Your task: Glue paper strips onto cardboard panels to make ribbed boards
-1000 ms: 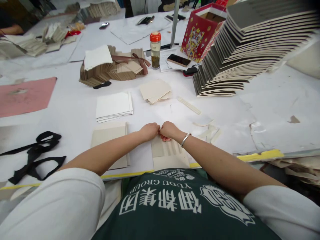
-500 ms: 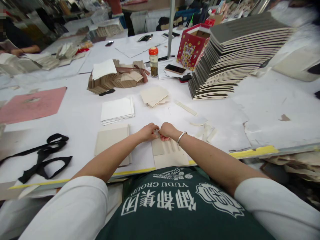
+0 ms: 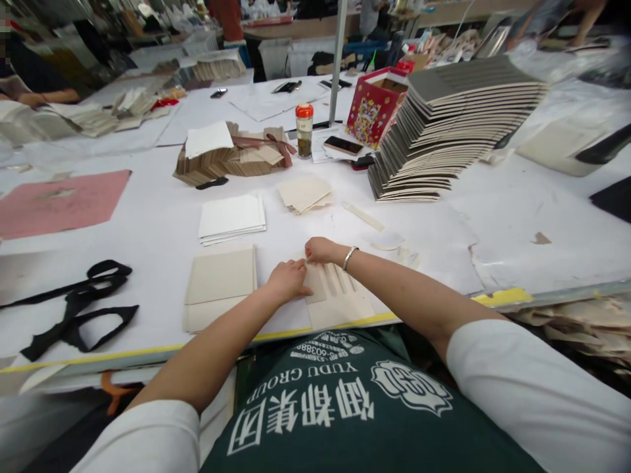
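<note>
A beige card with raised stripes [image 3: 345,307] lies at the table's front edge, before my body. My left hand [image 3: 288,281] rests at its left edge, thumb apart from the fingers and pressing down on the card. At the card's far left corner my right hand [image 3: 320,250], with a silver bangle at the wrist, is closed in a pinch. What sits between its fingertips is too small to make out. To the left lies a small stack of beige boards [image 3: 221,276], with white sheets [image 3: 231,218] beyond it. Loose beige cards [image 3: 304,192] lie farther back.
A tall stack of dark-faced boards [image 3: 444,141] leans at the right, beside a red box [image 3: 374,108]. Farther back stand a jar with an orange lid [image 3: 304,135] and a metal pole [image 3: 337,62]. Black straps [image 3: 83,302] lie left. A co-worker's arm [image 3: 54,98] shows far left.
My left hand has moved down along the card's left edge and its fingers have spread. My right hand has shifted slightly left and away from me, still pinched. The view has turned slightly.
</note>
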Demonstrator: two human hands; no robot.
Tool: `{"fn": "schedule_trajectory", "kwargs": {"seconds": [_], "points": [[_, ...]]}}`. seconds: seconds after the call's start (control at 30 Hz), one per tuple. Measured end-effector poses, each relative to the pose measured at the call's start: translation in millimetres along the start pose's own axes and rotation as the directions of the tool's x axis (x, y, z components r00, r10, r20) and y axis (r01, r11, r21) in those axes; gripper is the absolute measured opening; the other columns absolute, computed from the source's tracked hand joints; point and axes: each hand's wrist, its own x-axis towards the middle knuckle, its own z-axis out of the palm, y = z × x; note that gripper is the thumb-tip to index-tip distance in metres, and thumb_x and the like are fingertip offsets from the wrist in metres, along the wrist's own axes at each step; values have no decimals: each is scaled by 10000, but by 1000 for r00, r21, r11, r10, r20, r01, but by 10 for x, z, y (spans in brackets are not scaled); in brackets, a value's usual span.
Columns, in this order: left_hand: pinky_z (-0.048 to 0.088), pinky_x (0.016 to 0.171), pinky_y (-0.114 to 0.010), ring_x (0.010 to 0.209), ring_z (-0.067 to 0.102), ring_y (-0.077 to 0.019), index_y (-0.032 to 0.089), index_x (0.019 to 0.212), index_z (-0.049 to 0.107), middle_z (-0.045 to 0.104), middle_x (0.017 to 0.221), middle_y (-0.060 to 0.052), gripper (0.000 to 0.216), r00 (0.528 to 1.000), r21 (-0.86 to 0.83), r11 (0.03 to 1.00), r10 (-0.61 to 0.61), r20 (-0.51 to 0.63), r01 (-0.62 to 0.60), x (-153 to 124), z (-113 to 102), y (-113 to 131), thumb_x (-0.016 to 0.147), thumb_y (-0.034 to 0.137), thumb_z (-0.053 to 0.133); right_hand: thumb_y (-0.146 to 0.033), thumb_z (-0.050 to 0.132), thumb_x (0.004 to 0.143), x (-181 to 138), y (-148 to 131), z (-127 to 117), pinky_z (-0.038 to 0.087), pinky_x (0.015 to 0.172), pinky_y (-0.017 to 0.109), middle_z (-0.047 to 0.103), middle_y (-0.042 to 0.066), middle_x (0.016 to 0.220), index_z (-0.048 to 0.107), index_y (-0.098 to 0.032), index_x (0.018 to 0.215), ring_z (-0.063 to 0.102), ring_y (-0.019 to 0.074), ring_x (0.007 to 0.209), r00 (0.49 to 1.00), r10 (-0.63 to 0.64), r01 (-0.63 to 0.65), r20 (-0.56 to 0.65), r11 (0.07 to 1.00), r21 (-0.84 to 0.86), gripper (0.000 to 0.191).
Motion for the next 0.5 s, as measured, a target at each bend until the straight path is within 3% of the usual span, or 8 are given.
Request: {"fn": "schedule_trajectory", "kwargs": {"seconds": [0.2,0.33,0.37,0.43,0.47,0.5], "points": [[390,809,-352,1010,489,-282,141,1094,496,504,1164,-134,555,1000,12,1000,-4,9,4,4,14,43,679,491,611,-200,523,724,-247,11,162,371,629,233,650,88,812,641,-137,782,578,189,771,991,-131,131,0,987,-94,146],[376,845,-345,1068,443,-280,139,1154,439,426,1262,-140,713,999,31,1000,-8,32,7,-35,8,64,614,564,628,-224,455,798,-412,15,167,367,657,236,603,110,956,581,-133,907,552,170,809,971,-122,109,-207,991,-75,191],[373,854,-348,1092,424,-281,140,1173,422,385,1303,-144,729,999,39,999,-20,40,18,-43,6,73,617,567,623,-213,442,806,-492,0,205,366,654,236,603,111,935,569,-124,907,546,163,789,975,-112,108,-191,994,-32,185],[368,866,-356,1134,387,-283,142,1196,399,314,1360,-144,722,997,42,998,-50,63,47,-54,6,88,642,558,603,-174,441,797,-742,-55,372,363,626,229,610,75,805,558,-123,848,525,139,696,984,-173,175,-28,979,105,137],[365,872,-361,1148,373,-285,143,1204,391,294,1374,-143,723,996,34,998,-59,72,57,-58,9,93,648,557,597,-157,465,773,-902,-94,494,361,600,220,600,43,730,552,-134,798,507,122,639,958,-267,240,108,948,208,93],[359,881,-366,1161,360,-288,145,1212,382,281,1383,-141,732,995,21,998,-63,79,62,-62,13,97,646,557,597,-151,484,757,-1071,-133,623,361,593,211,587,22,718,542,-146,769,490,109,625,917,-368,307,152,897,317,60]]}}
